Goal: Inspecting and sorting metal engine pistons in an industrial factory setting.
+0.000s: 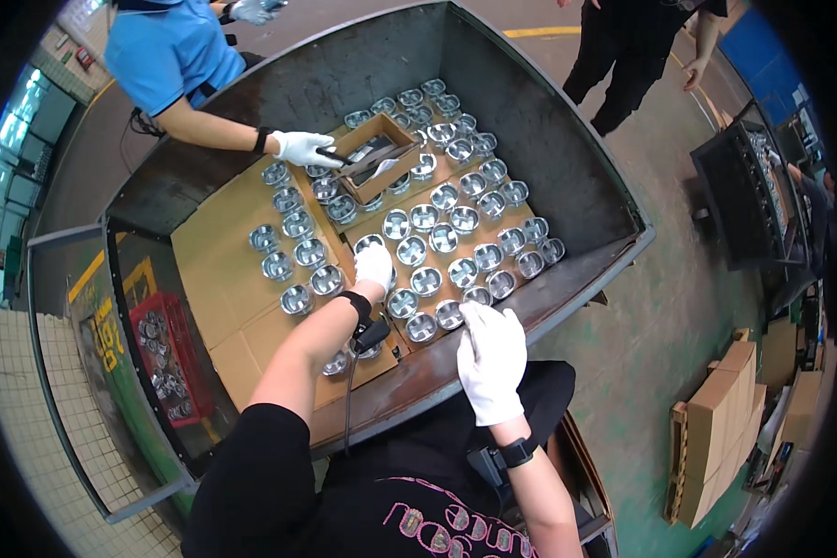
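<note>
Many shiny metal pistons (444, 237) stand in rows on cardboard sheets (232, 279) inside a large dark metal bin. My left hand (374, 268), in a white glove, reaches in and closes on a piston (367, 243) beside the seam between two sheets. Its fingertips are partly hidden. My right hand (493, 358), also gloved in white, hovers by the bin's near rim (567, 286). Its fingers are stretched out and the thumb is apart, close to a piston (477, 296) in the nearest row; whether they touch cannot be told.
A co-worker's gloved hand (304, 149) holds a dark object over an open cardboard box (381, 181) resting among the pistons. Another person (628, 56) stands beyond the bin. To the left is a red crate (167, 358) of metal parts; stacked cartons (721, 432) sit at the right.
</note>
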`<control>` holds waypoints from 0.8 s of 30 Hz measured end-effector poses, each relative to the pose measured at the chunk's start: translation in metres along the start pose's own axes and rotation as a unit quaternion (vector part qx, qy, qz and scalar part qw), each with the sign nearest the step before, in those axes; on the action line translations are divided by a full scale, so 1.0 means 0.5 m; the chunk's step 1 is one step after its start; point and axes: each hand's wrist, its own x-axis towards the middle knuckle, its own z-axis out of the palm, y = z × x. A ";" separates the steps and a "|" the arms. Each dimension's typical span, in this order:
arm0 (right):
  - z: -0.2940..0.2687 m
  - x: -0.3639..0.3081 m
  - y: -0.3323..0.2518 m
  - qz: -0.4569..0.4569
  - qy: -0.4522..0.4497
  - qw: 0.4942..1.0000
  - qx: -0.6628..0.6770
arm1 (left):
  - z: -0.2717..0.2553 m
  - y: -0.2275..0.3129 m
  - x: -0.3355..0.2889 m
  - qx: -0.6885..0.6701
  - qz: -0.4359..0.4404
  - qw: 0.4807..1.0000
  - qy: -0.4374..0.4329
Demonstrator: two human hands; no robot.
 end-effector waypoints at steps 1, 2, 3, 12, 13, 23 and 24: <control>0.001 -0.001 0.000 0.004 -0.001 1.000 -0.005 | 0.017 0.003 0.011 -0.020 -0.064 0.997 0.044; 0.001 -0.002 -0.001 0.007 -0.001 1.000 -0.010 | 0.030 -0.005 0.019 -0.017 -0.063 0.997 0.037; -0.002 -0.003 0.001 0.008 -0.002 1.000 -0.015 | 0.029 -0.005 0.023 -0.007 -0.043 0.999 0.027; 0.002 0.005 0.003 0.022 -0.034 0.999 -0.025 | 0.044 -0.056 0.073 -0.003 0.079 0.996 -0.040; 0.002 0.004 0.003 0.022 -0.030 0.999 -0.026 | 0.041 -0.061 0.077 0.016 0.125 0.992 -0.025; 0.010 -0.012 0.012 0.005 0.022 1.000 -0.012 | -0.173 -0.057 0.062 0.001 0.097 0.990 -0.101; 0.012 -0.013 0.010 -0.003 0.029 1.000 -0.006 | -0.204 -0.083 0.052 -0.092 0.140 0.981 -0.102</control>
